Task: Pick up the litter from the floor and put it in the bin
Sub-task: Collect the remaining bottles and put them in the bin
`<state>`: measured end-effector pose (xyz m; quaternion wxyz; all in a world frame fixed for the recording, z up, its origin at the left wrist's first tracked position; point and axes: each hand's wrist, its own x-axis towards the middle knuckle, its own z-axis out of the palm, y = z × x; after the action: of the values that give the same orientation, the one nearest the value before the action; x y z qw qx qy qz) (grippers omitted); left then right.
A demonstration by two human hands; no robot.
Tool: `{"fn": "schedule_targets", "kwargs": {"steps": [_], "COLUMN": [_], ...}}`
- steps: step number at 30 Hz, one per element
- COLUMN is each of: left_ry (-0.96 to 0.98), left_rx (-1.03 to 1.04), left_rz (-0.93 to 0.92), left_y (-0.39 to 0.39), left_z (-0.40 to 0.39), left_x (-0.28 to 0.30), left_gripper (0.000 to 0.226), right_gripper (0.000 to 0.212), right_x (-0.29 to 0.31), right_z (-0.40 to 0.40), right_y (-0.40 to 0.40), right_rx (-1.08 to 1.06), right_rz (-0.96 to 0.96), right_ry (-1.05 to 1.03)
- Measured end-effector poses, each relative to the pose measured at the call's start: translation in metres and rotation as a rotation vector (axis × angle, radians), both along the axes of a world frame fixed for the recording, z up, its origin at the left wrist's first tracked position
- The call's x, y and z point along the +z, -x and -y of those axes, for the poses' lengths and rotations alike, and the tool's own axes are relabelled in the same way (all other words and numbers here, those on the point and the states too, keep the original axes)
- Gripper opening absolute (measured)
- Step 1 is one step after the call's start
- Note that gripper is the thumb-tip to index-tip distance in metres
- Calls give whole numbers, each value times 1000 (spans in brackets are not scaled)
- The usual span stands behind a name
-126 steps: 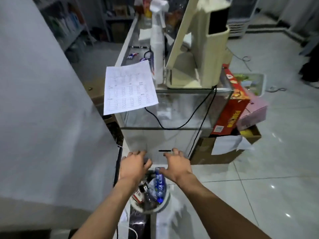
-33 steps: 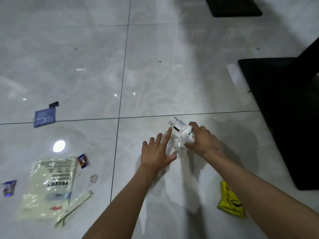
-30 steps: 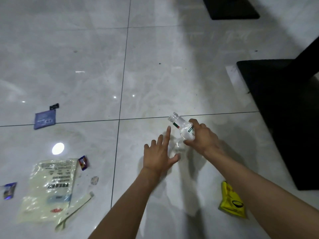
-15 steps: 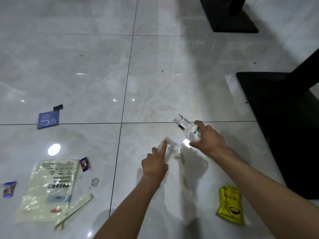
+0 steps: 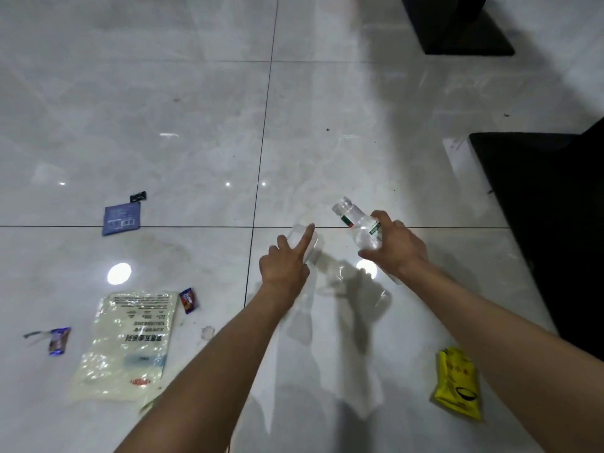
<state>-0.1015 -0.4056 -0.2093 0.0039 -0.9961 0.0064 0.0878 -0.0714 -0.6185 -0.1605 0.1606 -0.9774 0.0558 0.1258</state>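
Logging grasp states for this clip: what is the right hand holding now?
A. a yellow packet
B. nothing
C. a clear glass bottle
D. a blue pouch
C: the right hand is curled round the clear glass bottle, lifted off the floor, while the yellow packet and blue pouch lie on the tiles.

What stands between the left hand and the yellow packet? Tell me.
The right forearm crosses the straight line from the left hand to the yellow packet. The right hand holds a clear bottle. Nothing else lies between.
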Motion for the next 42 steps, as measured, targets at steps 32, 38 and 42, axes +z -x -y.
{"fn": "schedule_targets", "kwargs": {"steps": [32,38,42], "left_ry": [18,21,-17], "left_rx": [494,651,812], "left_rz": [3,25,97], "left_y": [68,121,174], "left_z": [-263,-312,-370], "left_x": [611,684,751], "left_gripper": [87,86,87], "right_gripper": [68,71,72], "right_x": [583,648,705], "right_z": [-273,-363,-443], "right_y": [4,29,59], "right_rx": [200,383,564], "right_rz": [-59,-64,-69], "right_ry": [-224,-293,-345]}}
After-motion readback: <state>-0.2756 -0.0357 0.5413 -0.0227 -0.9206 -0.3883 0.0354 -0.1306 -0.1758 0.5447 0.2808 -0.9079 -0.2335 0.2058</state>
